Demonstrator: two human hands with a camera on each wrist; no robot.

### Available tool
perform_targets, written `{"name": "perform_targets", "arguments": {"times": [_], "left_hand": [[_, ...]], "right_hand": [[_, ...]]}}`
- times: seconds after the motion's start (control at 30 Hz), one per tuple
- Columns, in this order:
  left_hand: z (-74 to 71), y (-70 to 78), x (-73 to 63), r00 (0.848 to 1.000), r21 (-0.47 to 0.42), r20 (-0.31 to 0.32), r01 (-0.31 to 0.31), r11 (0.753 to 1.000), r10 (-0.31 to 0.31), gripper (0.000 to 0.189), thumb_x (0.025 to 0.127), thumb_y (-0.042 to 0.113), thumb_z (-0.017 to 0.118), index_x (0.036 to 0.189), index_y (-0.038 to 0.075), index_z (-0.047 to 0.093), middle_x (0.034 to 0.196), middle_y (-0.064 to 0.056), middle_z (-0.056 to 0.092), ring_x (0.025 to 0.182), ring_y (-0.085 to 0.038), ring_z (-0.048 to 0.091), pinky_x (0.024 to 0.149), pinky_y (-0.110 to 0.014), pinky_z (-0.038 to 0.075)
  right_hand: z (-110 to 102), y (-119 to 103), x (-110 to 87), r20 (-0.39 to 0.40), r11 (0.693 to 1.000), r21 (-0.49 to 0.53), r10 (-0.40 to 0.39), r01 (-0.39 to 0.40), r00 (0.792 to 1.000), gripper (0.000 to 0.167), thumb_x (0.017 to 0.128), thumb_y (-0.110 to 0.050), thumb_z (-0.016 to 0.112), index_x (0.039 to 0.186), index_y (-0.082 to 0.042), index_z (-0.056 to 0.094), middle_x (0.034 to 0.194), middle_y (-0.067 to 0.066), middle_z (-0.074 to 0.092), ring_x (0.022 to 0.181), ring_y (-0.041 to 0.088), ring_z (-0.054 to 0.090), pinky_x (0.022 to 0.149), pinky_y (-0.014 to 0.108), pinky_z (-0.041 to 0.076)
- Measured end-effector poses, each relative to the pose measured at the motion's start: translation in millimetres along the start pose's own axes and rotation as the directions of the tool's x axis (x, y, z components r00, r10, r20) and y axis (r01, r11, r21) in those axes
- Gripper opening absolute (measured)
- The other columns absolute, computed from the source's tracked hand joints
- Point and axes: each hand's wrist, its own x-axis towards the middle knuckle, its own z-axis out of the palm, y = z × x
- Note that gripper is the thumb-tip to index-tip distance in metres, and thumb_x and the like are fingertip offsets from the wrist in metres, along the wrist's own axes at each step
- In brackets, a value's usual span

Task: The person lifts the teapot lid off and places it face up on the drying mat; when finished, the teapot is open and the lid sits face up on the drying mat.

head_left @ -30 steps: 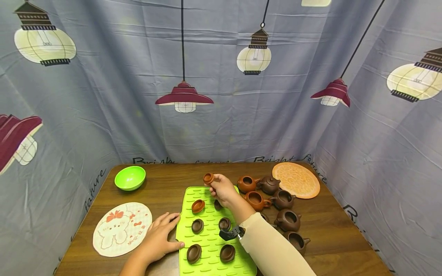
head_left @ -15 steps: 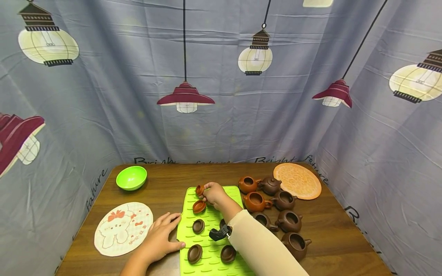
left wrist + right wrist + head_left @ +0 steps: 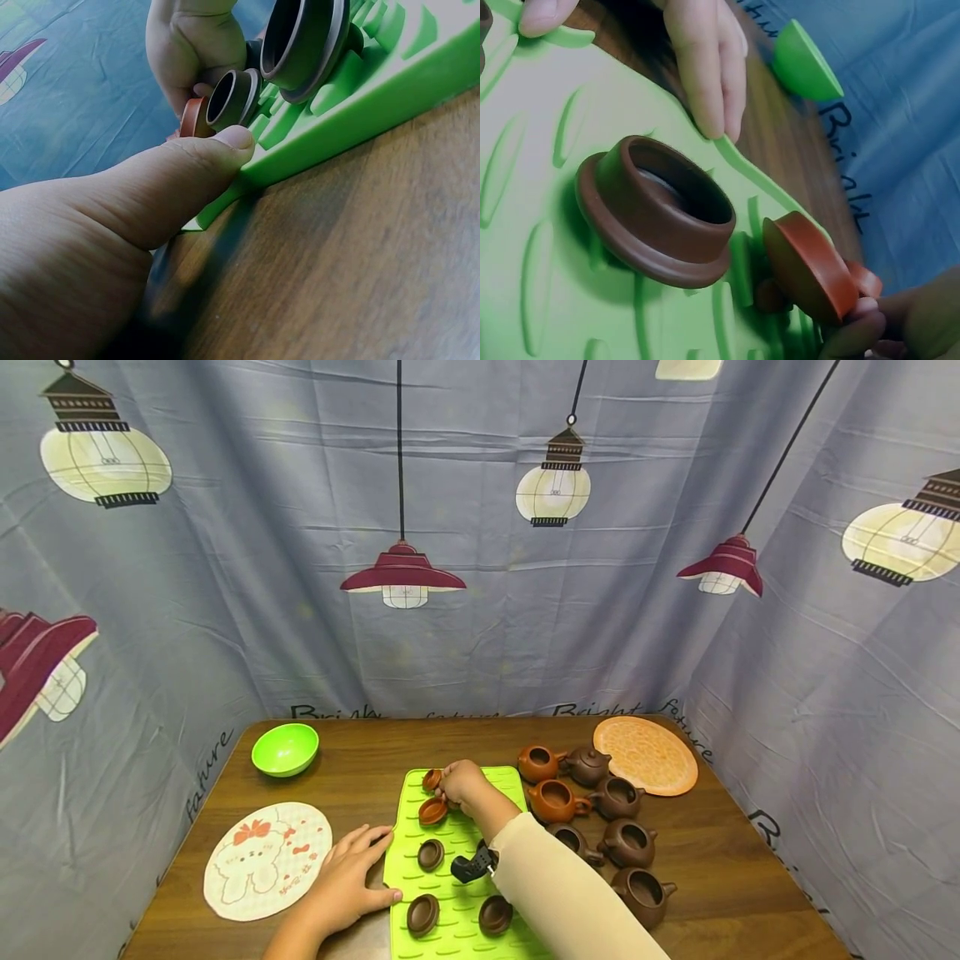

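Observation:
My right hand (image 3: 467,789) is at the far left part of the green mat (image 3: 450,889). Its fingers pinch the small orange teapot lid (image 3: 431,779), with the exact grip partly hidden. Right beside it lies a larger orange lid (image 3: 810,262), tilted on the mat. Several brown lids, among them a small one (image 3: 431,855) and a larger one (image 3: 423,915), rest nearer to me. Flat on the table at the mat's left edge, my left hand (image 3: 347,881) has spread fingers; its thumb (image 3: 202,157) touches the mat's edge.
Several lidless teapots, such as an orange one (image 3: 555,800) and a brown one (image 3: 645,893), stand right of the mat. An orange round placemat (image 3: 647,756) lies behind them. On the left are a green bowl (image 3: 286,750) and a rabbit-print placemat (image 3: 267,860).
My right hand has carried the small orange lid left and down onto the mat's far left corner, behind the larger orange lid. The left hand has stayed in place.

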Motion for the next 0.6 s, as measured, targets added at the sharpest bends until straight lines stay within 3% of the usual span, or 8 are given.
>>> {"name": "perform_targets", "arguments": {"times": [0.3, 0.47, 0.6], "left_hand": [[-0.5, 0.6, -0.4, 1.0, -0.005, -0.002, 0.0, 1.0, 0.0, 0.1, 0.077, 0.067, 0.082, 0.155, 0.012, 0.053, 0.165, 0.001, 0.042, 0.158, -0.04, 0.024, 0.121, -0.075, 0.018], [-0.1, -0.1, -0.4, 1.0, -0.013, 0.003, 0.002, 1.0, -0.002, 0.101, 0.078, 0.068, 0.082, 0.156, 0.012, 0.052, 0.166, 0.001, 0.041, 0.158, -0.04, 0.023, 0.12, -0.076, 0.017], [-0.3, -0.9, -0.8, 1.0, -0.012, 0.004, 0.003, 1.0, -0.002, 0.101, 0.078, 0.068, 0.082, 0.156, 0.012, 0.051, 0.166, 0.002, 0.04, 0.158, -0.04, 0.022, 0.12, -0.076, 0.017]], "right_hand": [[-11, -5, -4.2, 0.064, 1.0, 0.017, 0.019, -0.02, 0.998, 0.037, 0.103, 0.01, 0.052, 0.14, 0.009, 0.055, 0.091, 0.021, 0.07, 0.056, 0.01, 0.053, 0.053, 0.021, 0.049], [-22, -5, -5.6, 0.093, 1.0, -0.026, -0.003, 0.005, 0.996, 0.029, 0.104, 0.005, 0.053, 0.133, 0.011, 0.058, 0.102, 0.022, 0.069, 0.058, 0.012, 0.054, 0.058, 0.026, 0.049], [-38, -4, -8.7, 0.064, 0.996, -0.049, -0.071, 0.074, 0.995, 0.025, 0.104, 0.001, 0.058, 0.128, 0.008, 0.06, 0.112, 0.021, 0.064, 0.067, 0.021, 0.06, 0.064, 0.034, 0.053]]}}
